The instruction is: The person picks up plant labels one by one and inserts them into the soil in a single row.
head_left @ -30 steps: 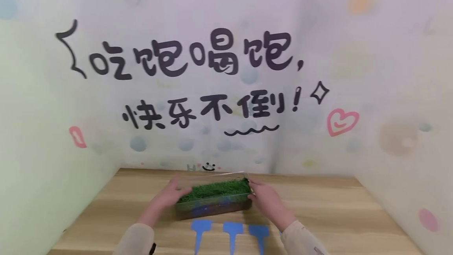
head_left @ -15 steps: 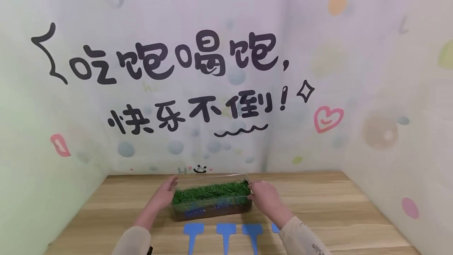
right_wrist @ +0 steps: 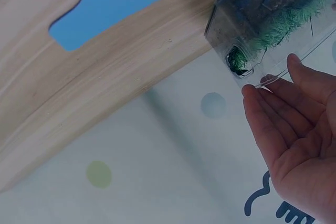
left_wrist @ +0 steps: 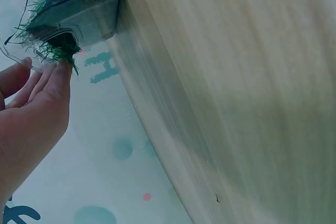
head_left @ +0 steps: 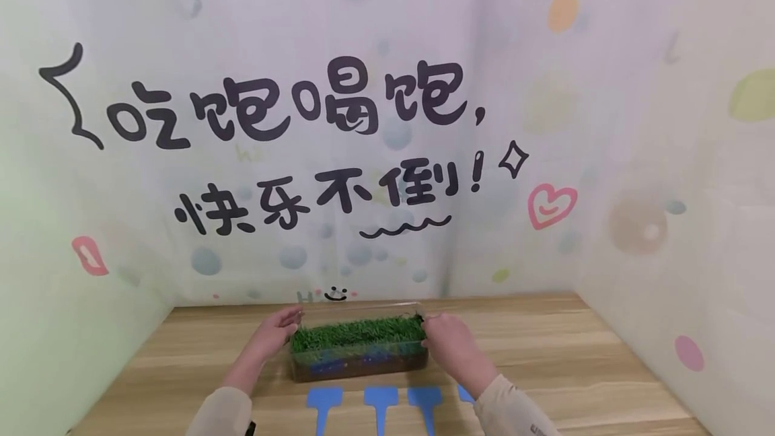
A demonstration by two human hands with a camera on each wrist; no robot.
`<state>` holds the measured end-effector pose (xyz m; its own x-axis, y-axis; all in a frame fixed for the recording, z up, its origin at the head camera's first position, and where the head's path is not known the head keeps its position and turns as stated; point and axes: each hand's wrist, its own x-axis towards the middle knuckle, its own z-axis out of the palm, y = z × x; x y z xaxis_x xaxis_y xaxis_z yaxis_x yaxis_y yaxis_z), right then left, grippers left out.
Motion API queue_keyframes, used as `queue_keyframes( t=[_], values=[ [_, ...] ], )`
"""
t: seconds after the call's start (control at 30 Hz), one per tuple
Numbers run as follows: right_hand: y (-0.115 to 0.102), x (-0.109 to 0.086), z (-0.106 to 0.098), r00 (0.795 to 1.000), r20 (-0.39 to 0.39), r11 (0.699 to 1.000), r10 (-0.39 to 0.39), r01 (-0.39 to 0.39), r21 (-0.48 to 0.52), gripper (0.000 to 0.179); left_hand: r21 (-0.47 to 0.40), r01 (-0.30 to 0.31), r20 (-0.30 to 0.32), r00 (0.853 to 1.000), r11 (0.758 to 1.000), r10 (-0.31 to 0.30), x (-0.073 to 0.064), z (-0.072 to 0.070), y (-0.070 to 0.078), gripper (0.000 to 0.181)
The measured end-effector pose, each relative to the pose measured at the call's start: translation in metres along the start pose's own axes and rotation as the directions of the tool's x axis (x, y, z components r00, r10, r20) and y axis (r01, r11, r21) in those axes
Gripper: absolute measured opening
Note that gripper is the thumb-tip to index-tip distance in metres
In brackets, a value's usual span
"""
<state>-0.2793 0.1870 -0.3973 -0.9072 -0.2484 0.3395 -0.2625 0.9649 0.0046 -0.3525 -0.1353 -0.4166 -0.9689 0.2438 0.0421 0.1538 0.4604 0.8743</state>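
A clear plastic box [head_left: 358,363] stands on the wooden table, a strip of green grass [head_left: 357,333] filling its upper part. Brown and blue matter shows through its front wall. My left hand [head_left: 274,335] holds the left end by the rim, thumb on one side and fingers on the other; in the left wrist view those fingers [left_wrist: 55,80] touch grass poking through an end opening. At the opposite end my right hand [head_left: 454,345] pinches the rim, its fingertips [right_wrist: 250,92] below the grassy opening in the right wrist view.
Several blue T-shaped plant labels [head_left: 381,397] lie in a row on the table [head_left: 527,342] in front of the box; the right forearm partly covers one. Behind stands a pale wall [head_left: 521,241] with black lettering.
My left hand has shifted from the box's front left corner back to its left end and rim. The right hand keeps its hold. The head view has turned slightly right.
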Motion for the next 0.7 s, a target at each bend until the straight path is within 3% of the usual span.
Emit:
queue_keyframes(
  t=[0.3,0.5,0.7],
  values=[
    [-0.0034,0.0003,0.0023,1.000,-0.030,1.000,0.006,-0.006,-0.003,0.017,0.027,0.017,-0.014,1.000,0.999,-0.017,-0.0041,-0.0027,0.0000,0.045],
    [-0.0029,-0.0009,-0.0014,1.000,-0.002,0.999,0.029,-0.029,0.024,0.015,0.048,0.036,-0.027,0.999,0.998,-0.035,-0.0023,-0.0009,0.0040,0.045],
    [-0.0031,0.0001,-0.0018,0.999,0.011,0.999,0.037,-0.037,0.024,0.015,0.020,0.004,-0.025,1.000,1.000,-0.004,-0.0022,-0.0033,0.0020,0.044]
  ],
)
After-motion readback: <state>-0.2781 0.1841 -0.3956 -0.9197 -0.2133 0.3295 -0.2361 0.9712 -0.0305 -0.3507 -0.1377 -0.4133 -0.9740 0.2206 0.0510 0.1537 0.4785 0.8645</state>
